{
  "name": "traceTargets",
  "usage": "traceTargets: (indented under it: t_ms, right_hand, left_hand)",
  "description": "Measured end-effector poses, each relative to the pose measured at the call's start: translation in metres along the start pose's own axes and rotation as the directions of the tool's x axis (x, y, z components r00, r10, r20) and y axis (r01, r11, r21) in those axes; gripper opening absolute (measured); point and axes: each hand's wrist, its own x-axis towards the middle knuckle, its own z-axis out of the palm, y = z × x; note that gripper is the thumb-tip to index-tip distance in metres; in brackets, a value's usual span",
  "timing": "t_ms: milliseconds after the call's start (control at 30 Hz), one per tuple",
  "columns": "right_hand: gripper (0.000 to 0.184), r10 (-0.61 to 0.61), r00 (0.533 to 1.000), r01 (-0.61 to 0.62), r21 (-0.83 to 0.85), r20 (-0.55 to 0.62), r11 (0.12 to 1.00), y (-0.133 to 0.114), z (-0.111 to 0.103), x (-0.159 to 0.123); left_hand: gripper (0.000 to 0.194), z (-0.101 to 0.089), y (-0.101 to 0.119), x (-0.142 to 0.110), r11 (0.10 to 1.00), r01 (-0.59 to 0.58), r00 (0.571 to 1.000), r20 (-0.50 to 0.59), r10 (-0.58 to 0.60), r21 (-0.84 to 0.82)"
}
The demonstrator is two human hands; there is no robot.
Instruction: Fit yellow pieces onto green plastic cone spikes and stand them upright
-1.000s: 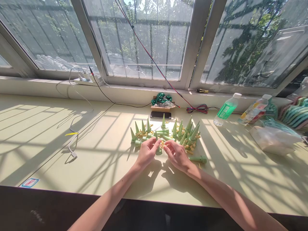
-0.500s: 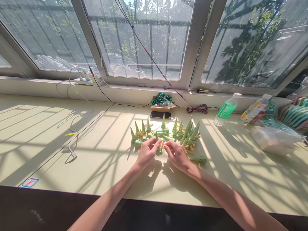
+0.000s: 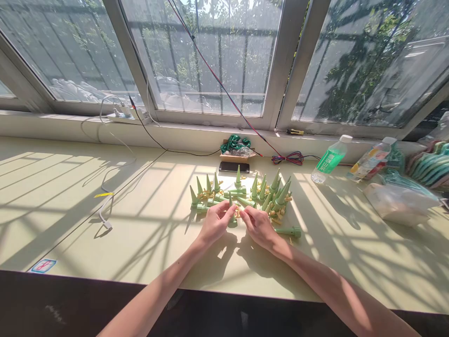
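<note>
My left hand is closed around a green cone-shaped plastic spike, its tip pointing up between thumb and fingers. Facing it, my right hand pinches a small yellow piece against the spike's side; the fingers partly cover it, and I cannot tell whether it is seated. Beyond both hands stand several similar green spikes, some upright and some lying down, with small yellow pieces scattered among them. One green spike lies beside my right wrist.
Behind the spikes lie a black phone and a small box with green cord. A green-labelled bottle, another bottle and a plastic bag are at right. A white cable lies left.
My hands stay in nearly the same place. The fingers of my right hand have shifted slightly and curled more around the yellow piece at the spike.
</note>
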Motion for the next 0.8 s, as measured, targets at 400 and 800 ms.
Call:
traceTargets:
  t_ms: [400,800]
  right_hand:
    - [0.052,0.006,0.998,-0.006,0.006,0.058,1.000,0.0009,-0.0003,0.0005]
    - [0.028,0.014,0.999,-0.018,0.079,0.052,0.997,-0.0047,-0.0023,-0.0014]
  left_hand:
    - [0.035,0.0009,0.0050,-0.0025,0.999,-0.026,0.999,0.038,0.025,0.042]
    - [0.037,-0.0013,0.0029,0.0007,1.000,0.000,1.000,-0.031,0.001,0.017]
